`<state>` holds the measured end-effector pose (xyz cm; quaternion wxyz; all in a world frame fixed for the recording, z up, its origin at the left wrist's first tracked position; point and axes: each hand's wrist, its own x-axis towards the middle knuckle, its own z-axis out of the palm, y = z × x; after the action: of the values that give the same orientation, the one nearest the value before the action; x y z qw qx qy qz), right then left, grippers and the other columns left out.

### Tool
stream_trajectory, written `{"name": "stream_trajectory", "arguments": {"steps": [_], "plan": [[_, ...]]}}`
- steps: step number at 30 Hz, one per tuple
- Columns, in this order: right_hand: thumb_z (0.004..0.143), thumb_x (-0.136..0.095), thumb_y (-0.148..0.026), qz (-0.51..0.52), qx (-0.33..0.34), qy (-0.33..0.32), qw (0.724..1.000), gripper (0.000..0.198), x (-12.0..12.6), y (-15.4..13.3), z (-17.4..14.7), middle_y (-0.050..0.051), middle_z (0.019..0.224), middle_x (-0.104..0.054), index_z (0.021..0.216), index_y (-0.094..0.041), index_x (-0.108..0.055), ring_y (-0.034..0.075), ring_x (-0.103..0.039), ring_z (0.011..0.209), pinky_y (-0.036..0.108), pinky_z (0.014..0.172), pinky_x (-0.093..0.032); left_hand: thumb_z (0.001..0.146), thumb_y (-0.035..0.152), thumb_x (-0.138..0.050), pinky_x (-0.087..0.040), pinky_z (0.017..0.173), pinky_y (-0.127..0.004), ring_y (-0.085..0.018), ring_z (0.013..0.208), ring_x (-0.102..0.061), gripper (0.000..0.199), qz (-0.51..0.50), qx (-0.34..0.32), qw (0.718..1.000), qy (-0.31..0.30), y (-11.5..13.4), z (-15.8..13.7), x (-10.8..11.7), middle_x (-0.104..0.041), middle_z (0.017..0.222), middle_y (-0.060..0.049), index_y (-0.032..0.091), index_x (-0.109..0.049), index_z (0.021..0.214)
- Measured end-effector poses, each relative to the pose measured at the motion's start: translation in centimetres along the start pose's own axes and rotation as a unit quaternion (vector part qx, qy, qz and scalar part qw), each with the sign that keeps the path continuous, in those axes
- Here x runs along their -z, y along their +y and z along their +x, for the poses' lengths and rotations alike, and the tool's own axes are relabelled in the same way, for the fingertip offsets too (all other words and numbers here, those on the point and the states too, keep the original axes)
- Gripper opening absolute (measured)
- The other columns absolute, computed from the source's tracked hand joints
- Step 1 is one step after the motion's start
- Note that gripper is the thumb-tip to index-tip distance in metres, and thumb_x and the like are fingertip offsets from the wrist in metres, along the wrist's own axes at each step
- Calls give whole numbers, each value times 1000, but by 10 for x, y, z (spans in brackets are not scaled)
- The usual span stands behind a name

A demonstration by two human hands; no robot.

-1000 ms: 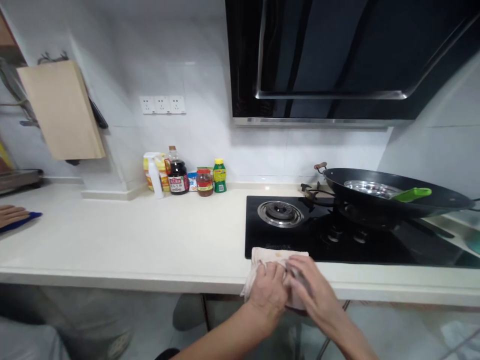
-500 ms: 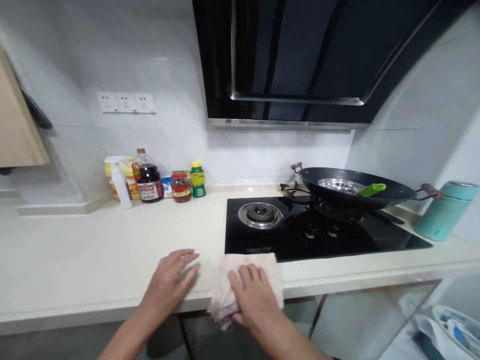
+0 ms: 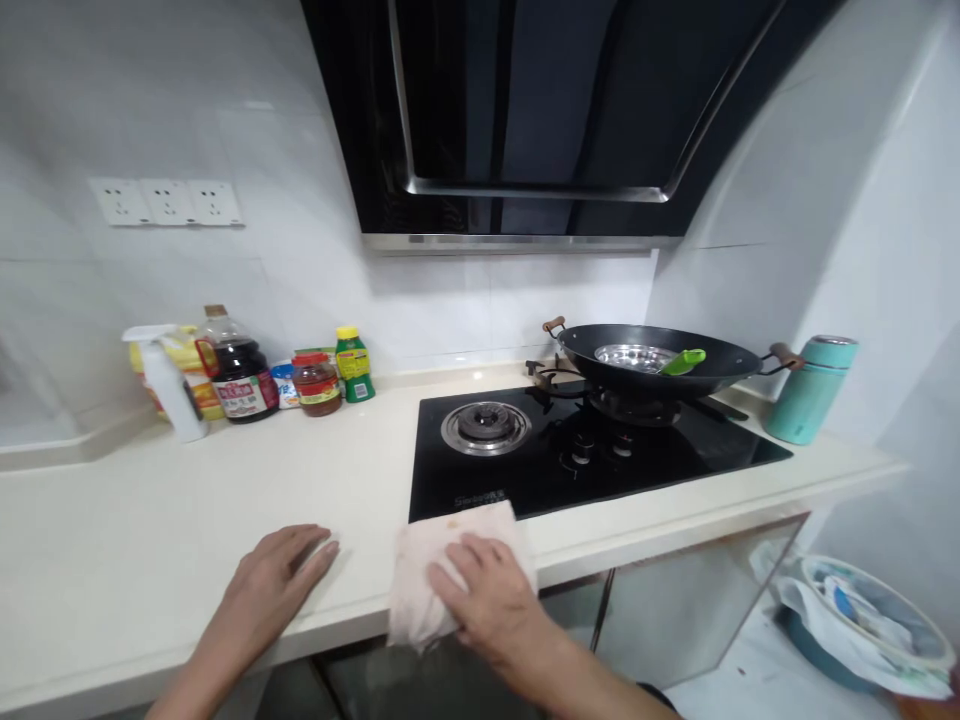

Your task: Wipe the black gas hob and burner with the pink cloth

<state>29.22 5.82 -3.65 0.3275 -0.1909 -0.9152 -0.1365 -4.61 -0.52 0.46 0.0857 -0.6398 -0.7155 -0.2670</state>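
A folded pale pink cloth [image 3: 420, 565] lies over the front edge of the counter, its top side touching the front left corner of the black gas hob [image 3: 525, 490]. My right hand [image 3: 491, 590] presses down on it with bent fingers, the thumb set apart on the left. To the left, my left hand [image 3: 277, 575] rests low on the cream countertop [image 3: 225, 500], fingers stretched out and holding nothing. The bare burner [image 3: 486, 425] is behind the cloth. A black wok [image 3: 705, 370] sits over the right burner with a metal strainer [image 3: 630, 357] and its green handle [image 3: 684, 361] inside.
Along the back wall stand a white spray bottle [image 3: 174, 390], a soy sauce bottle [image 3: 238, 375], a red-lidded jar [image 3: 316, 388] and a green bottle [image 3: 354, 368]. A turquoise flask [image 3: 810, 395] is right of the wok. The range hood [image 3: 525, 130] overhangs the hob; a lined bin [image 3: 862, 640] is below right.
The view has turned right, so the counter items appear farther left. The cloth has turned slightly under my right hand. My left hand stays beside it, empty.
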Motion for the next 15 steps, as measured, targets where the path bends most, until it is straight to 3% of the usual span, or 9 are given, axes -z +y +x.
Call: {"name": "stream_trajectory", "arguments": {"steps": [3, 8, 12, 15], "plan": [[70, -83, -35, -21, -61, -50, 997, 83, 27, 50, -47, 15, 138, -57, 143, -22, -46, 34, -49, 127, 51, 104, -37, 90, 67, -48, -50, 104, -45, -30, 116, -65, 53, 17, 2, 1000, -14, 0, 0, 1, -74, 120, -7, 25, -75, 108], [67, -82, -37, -117, -169, -67, 976, 79, 72, 133, -133, 13, 138, -58, 139, -26, -51, 34, -47, 130, 61, 117, -12, 88, 68, -49, -50, 104, -46, -31, 114, -67, 54, 28, -6, 1000, -13, -1, 2, -1, -75, 117, -7, 26, -76, 106], [67, -74, -32, -186, -286, -85, 936, 75, 102, 193, -193, 14, 142, -55, 138, -25, -53, 35, -45, 135, 61, 118, -10, 88, 67, -49, -51, 103, -44, -30, 113, -67, 52, 39, -16, 999, -6, -4, 4, -5, -76, 116, -6, 26, -77, 105], [60, -68, -27, -157, -378, -124, 904, 82, 127, 234, -220, 15, 150, -48, 141, -24, -52, 35, -41, 140, 60, 119, -10, 88, 65, -49, -52, 101, -44, -30, 112, -68, 50, 49, -26, 998, 2, -5, 4, -6, -76, 116, -6, 27, -77, 104]]}}
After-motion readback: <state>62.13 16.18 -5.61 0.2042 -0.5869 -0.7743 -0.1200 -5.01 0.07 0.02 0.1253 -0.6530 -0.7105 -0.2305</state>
